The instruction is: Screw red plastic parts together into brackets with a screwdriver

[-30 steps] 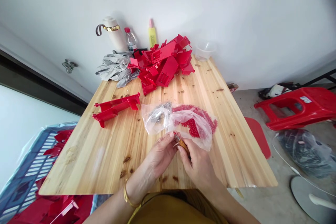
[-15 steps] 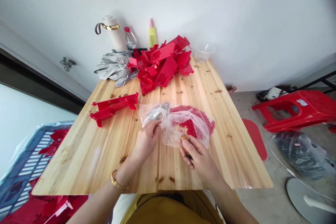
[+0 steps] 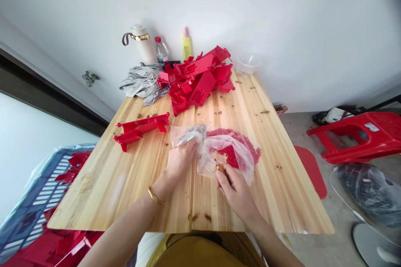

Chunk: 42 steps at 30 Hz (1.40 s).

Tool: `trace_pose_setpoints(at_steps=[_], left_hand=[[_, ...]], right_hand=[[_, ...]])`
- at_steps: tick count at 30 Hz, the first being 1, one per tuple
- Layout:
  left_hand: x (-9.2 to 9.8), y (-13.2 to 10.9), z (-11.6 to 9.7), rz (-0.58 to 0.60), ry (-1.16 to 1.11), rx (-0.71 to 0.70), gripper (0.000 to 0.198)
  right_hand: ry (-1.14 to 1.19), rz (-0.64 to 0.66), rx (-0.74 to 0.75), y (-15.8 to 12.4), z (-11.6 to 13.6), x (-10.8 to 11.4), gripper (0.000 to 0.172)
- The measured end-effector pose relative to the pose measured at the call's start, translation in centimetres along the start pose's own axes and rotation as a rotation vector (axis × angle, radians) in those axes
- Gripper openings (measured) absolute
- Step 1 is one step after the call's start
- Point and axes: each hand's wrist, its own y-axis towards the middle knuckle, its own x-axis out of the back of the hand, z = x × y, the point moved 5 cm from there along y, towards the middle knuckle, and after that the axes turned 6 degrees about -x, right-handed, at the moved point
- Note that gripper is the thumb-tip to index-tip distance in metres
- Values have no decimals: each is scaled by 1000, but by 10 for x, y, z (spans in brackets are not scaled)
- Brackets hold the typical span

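My left hand [image 3: 178, 160] reaches into a clear plastic bag of small silver metal pieces [image 3: 188, 133], its fingertips curled inside the bag's mouth. My right hand [image 3: 233, 187] is closed round a small tool with a brown handle [image 3: 219, 168] whose thin tip points up. Just beyond it lies a second clear bag of small red plastic pieces [image 3: 234, 152]. All of this sits on a wooden table [image 3: 125, 187].
A long red plastic part [image 3: 140, 127] lies to the left. A heap of red plastic parts [image 3: 199, 77] is at the far edge, by grey cloth [image 3: 142, 83], a flask [image 3: 142, 44], bottles and a clear cup [image 3: 247, 64]. A blue crate [image 3: 37, 192] stands left, a red stool [image 3: 357, 135] right.
My left hand left the tool and moved up and left into the bag of silver pieces. My right hand stayed by the red bag, still holding the tool.
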Motion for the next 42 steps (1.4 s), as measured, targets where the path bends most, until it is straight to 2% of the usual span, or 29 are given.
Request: trace_pose_setpoints(at_steps=[3, 6, 8, 15, 21, 23, 27, 30, 33, 35, 38, 40, 42], left_hand=[[9, -11, 6, -127, -545, 138, 21], [8, -26, -2, -108, -1071, 323, 28], [10, -35, -12, -90, -1228, 382, 30], [13, -48, -30, -117, -1295, 353, 27], [19, -52, -33, -205, -1116, 248, 22], [19, -53, -33, -171, -1162, 223, 20], [25, -47, -36, -12, -1279, 171, 17], [45, -17, -40, 7, -1051, -19, 25], [61, 46, -42, -98, -550, -199, 36], [57, 97, -39, -134, -144, -157, 40], [41, 160, -35, -170, 42, -62, 56], [29, 184, -34, -205, 102, 1, 61], [20, 194, -34, -231, 161, 47, 63]], right_hand=[[-173, -48, 115, 5, 9, -6, 23], [-234, -58, 191, 9, 19, -14, 20], [-256, -55, 215, 11, 23, -19, 17], [-331, -63, 241, 11, 24, -24, 14], [-328, -78, 268, 5, 24, -20, 17], [-324, -86, 311, 3, 26, -18, 19], [-241, -99, 360, 4, 26, -11, 21], [-131, -141, 326, 5, 19, -3, 25], [-69, -216, 277, 4, 9, 6, 31], [-38, -237, 254, 3, 4, 9, 35], [-28, -233, 253, 1, -1, 10, 35], [-32, -242, 261, 0, -5, 10, 33], [-32, -264, 263, -1, -10, 12, 32]])
